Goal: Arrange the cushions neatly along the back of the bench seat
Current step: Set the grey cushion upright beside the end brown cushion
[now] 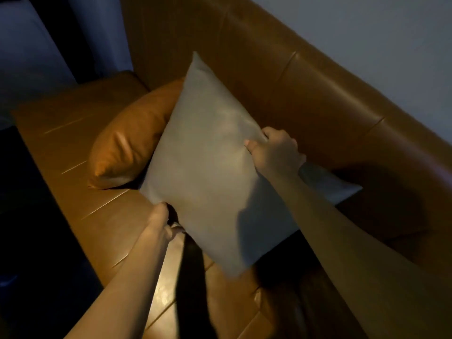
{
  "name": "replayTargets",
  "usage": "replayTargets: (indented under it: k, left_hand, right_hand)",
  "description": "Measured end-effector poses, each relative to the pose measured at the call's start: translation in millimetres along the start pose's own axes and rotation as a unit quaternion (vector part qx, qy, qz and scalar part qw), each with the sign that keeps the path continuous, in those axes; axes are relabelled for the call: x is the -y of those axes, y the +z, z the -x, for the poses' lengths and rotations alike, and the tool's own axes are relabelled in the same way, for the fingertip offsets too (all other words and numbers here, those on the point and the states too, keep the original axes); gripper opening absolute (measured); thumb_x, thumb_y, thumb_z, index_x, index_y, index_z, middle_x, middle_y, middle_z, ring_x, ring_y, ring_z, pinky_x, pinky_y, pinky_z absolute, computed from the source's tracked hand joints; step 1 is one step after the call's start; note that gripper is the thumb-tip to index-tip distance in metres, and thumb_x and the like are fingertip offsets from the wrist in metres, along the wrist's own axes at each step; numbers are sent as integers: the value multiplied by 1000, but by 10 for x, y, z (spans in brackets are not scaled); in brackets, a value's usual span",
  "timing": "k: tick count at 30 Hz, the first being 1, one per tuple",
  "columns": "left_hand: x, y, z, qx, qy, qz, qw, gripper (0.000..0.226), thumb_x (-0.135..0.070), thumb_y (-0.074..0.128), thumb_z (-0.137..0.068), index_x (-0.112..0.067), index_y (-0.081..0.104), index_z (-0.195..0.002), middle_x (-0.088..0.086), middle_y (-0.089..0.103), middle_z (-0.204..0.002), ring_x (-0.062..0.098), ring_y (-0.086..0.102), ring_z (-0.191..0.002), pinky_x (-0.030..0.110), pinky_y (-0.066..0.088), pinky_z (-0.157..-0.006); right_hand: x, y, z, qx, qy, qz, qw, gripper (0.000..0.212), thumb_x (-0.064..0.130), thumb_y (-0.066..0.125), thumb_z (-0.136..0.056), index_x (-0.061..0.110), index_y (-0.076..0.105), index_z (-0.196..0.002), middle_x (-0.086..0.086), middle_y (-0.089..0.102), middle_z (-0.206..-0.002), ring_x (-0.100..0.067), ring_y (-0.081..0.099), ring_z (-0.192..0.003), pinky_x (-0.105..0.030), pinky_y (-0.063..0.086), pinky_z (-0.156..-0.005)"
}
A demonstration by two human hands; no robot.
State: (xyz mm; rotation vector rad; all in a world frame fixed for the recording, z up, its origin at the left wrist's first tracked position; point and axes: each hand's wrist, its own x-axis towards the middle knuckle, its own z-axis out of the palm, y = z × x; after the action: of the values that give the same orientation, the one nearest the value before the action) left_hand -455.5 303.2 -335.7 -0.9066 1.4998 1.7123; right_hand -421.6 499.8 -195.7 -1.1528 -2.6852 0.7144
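Observation:
A pale grey square cushion (208,167) is held tilted above the tan leather bench seat (73,133). My left hand (162,225) pinches its lower edge near the left corner. My right hand (275,150) grips its right side, fingers pressed into the fabric. Behind it, a tan leather cushion (132,143) lies against the bench backrest (281,69), partly hidden by the grey one. A second pale cushion (335,184) shows under my right forearm, mostly covered.
The bench's front edge runs along the left, with dark floor (29,228) beyond it. A pale wall (367,25) rises behind the backrest. A dark curtain or panel (85,33) stands at the bench's far end. The light is dim.

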Motion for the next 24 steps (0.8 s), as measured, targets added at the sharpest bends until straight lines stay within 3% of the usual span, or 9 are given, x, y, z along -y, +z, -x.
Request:
replayTargets:
  k: [2,4,6,8,11,17,20,22,24]
  left_hand:
    - [-29,127,31,35,4,4,999,16,-19,43,-99,-16,59,-99,11,59,-114,33,57,-96,51,53,-73]
    - [-30,202,2,69,14,-1,998,17,-25,44,-100,-18,58,-94,5,60,-97,28,56,-92,46,51,-71]
    - [33,230,-32,71,16,-29,997,21,-24,40,-102,-16,57,-92,5,59,-92,25,54,-81,45,48,-73]
    - [86,265,-95,71,3,-67,995,20,-23,40,-103,-12,56,-110,8,59,-110,29,58,-94,47,52,-79]
    - [-6,450,-185,113,10,-96,989,50,-39,50,-98,-19,39,-142,6,48,-144,31,46,-130,47,50,-92]
    - [-110,529,-153,184,-21,-51,981,49,-47,43,-99,-25,42,-142,19,42,-150,36,39,-138,43,44,-99]
    - [-249,313,-123,80,17,-2,997,53,-52,47,-95,-17,49,-135,2,56,-117,27,49,-127,44,45,-97]
    - [-409,147,-54,19,71,12,997,37,-45,45,-99,-13,62,-104,5,62,-110,24,61,-104,37,47,-87]
    - [-560,-12,36,-75,171,-54,981,28,-35,44,-99,-19,61,-83,8,66,-99,26,65,-84,36,50,-77]
  right_hand:
    - [67,-83,-40,-9,-22,16,1000,44,44,59,-90,22,58,-128,-5,58,-130,-32,47,-123,-51,32,-100]
    - [19,-58,-95,-7,-13,30,999,42,46,62,-88,24,61,-124,-5,60,-127,-32,49,-121,-51,35,-98]
    - [-127,35,-89,5,7,60,998,27,47,62,-86,25,64,-102,-7,63,-116,-34,53,-114,-52,39,-97]
    - [-289,147,-30,33,33,93,995,22,47,59,-88,25,58,-85,-9,65,-107,-35,57,-108,-52,42,-94]
    - [-391,234,14,27,28,125,991,26,44,56,-93,19,65,-97,-10,67,-107,-35,60,-106,-47,45,-89]
    - [-486,154,-112,60,5,124,990,40,48,56,-92,19,58,-120,-13,52,-122,-38,48,-117,-52,45,-95]
    - [-506,231,-65,52,19,124,991,45,47,56,-92,17,50,-125,-16,47,-129,-39,41,-123,-51,41,-93]
    - [-485,269,-44,39,24,129,991,48,48,56,-90,15,48,-124,-16,46,-131,-39,39,-124,-50,39,-93]
    - [-476,280,-39,40,36,124,991,51,49,57,-89,14,45,-125,-16,46,-132,-38,38,-125,-49,38,-94]
